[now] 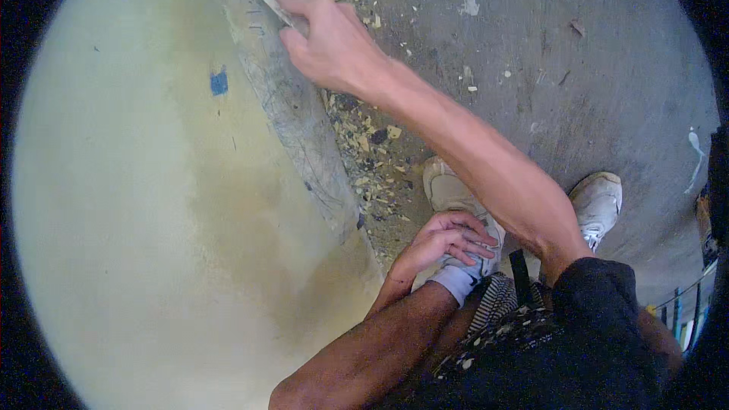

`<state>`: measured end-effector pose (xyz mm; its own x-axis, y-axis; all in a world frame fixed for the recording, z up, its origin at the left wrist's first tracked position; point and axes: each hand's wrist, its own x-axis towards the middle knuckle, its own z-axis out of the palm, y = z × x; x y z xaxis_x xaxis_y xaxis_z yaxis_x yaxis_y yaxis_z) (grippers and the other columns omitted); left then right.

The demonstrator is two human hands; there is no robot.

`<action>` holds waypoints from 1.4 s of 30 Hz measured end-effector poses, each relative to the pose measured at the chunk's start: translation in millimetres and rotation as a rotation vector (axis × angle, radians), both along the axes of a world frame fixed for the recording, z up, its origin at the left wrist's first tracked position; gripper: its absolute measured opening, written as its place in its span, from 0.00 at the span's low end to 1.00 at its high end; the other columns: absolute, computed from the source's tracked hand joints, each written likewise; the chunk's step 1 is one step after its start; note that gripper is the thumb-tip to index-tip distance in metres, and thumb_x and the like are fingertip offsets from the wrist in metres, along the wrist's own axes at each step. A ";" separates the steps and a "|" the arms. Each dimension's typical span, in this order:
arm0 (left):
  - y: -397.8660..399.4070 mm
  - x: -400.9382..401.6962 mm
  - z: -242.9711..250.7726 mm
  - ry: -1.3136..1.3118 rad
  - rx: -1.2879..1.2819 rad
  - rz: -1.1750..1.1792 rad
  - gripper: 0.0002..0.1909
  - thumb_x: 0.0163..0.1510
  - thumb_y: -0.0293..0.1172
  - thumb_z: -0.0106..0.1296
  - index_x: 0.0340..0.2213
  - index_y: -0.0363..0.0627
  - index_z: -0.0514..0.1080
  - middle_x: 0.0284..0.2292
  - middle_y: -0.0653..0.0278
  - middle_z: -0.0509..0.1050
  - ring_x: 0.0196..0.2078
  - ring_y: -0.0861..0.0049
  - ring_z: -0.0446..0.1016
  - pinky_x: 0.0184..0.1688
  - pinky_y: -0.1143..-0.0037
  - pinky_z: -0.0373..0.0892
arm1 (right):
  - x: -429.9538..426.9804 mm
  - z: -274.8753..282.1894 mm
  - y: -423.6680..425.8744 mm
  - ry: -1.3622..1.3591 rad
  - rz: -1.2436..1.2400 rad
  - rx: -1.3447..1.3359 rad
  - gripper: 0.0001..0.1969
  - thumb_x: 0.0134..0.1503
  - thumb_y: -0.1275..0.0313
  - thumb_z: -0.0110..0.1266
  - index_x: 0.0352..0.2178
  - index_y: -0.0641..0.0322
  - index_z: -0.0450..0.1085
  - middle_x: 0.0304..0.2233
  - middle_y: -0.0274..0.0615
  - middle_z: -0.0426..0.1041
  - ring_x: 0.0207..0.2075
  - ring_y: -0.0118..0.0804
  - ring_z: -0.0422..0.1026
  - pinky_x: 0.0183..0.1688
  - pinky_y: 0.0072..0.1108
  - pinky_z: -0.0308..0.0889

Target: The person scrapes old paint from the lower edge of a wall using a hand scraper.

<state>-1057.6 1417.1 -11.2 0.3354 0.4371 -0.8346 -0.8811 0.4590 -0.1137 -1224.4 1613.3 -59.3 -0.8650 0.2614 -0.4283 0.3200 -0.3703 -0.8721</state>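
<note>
My right hand [333,40] is stretched out at the top, gripping a flat scraper [274,7]. The scraper's edge lies against a bare grey strip [296,108] along the bottom of a pale yellow painted wall [142,171]; part of the tool is hidden by my fingers. Dark scratch marks show on the strip beside the blade. My left hand [450,239] hangs in front of my left shoe [447,185], fingers slightly apart, with nothing in it. Whether it touches the shoe I cannot tell.
Yellow and dark paint flakes [370,142] lie on the concrete floor [512,40] along the wall's foot. A blue patch [218,83] marks the wall. My right shoe [597,202] stands on the floor. Thin upright coloured objects [683,313] show at the right rim.
</note>
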 end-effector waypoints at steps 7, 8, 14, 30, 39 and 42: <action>8.6 -8.8 2.3 -0.004 -0.078 -0.132 0.16 0.51 0.25 0.41 0.42 0.36 0.68 0.43 0.49 0.75 0.42 0.56 0.78 0.34 0.72 0.77 | 5.7 -10.3 -17.8 0.082 -0.037 0.007 0.26 0.52 0.74 0.46 0.55 0.68 0.62 0.49 0.63 0.68 0.51 0.55 0.70 0.56 0.31 0.63; 7.9 -8.6 4.2 0.025 -0.082 -0.141 0.16 0.51 0.25 0.41 0.42 0.36 0.68 0.43 0.49 0.75 0.43 0.55 0.78 0.34 0.72 0.77 | 3.7 -10.8 -22.9 0.086 -0.068 0.035 0.26 0.52 0.74 0.46 0.54 0.69 0.63 0.49 0.62 0.69 0.50 0.54 0.71 0.55 0.31 0.64; 7.2 5.7 0.0 0.044 -0.056 -0.031 0.16 0.49 0.24 0.42 0.41 0.36 0.68 0.43 0.49 0.75 0.42 0.56 0.78 0.32 0.74 0.76 | -9.0 -12.0 0.1 0.069 -0.184 0.025 0.25 0.52 0.74 0.46 0.53 0.70 0.63 0.50 0.61 0.69 0.51 0.51 0.71 0.56 0.30 0.63; 7.1 0.7 3.9 0.086 -0.073 -0.051 0.15 0.52 0.26 0.42 0.42 0.34 0.68 0.42 0.48 0.75 0.41 0.58 0.78 0.32 0.74 0.77 | -12.7 -1.9 -6.8 0.084 -0.182 0.029 0.25 0.52 0.73 0.45 0.53 0.72 0.63 0.43 0.67 0.72 0.45 0.57 0.74 0.50 0.32 0.67; 3.6 3.7 -0.1 0.060 -0.063 -0.080 0.17 0.50 0.24 0.39 0.43 0.35 0.67 0.43 0.47 0.75 0.42 0.57 0.78 0.32 0.75 0.77 | 3.9 -5.2 -21.6 0.077 -0.113 0.061 0.26 0.52 0.72 0.45 0.53 0.69 0.63 0.47 0.66 0.69 0.50 0.57 0.70 0.54 0.32 0.64; 4.0 2.7 3.5 0.093 -0.063 -0.080 0.17 0.51 0.25 0.38 0.42 0.35 0.67 0.43 0.47 0.75 0.41 0.57 0.78 0.31 0.75 0.77 | 0.1 -5.4 -26.7 0.057 -0.096 0.058 0.26 0.51 0.73 0.45 0.53 0.69 0.64 0.43 0.65 0.71 0.44 0.56 0.74 0.49 0.33 0.67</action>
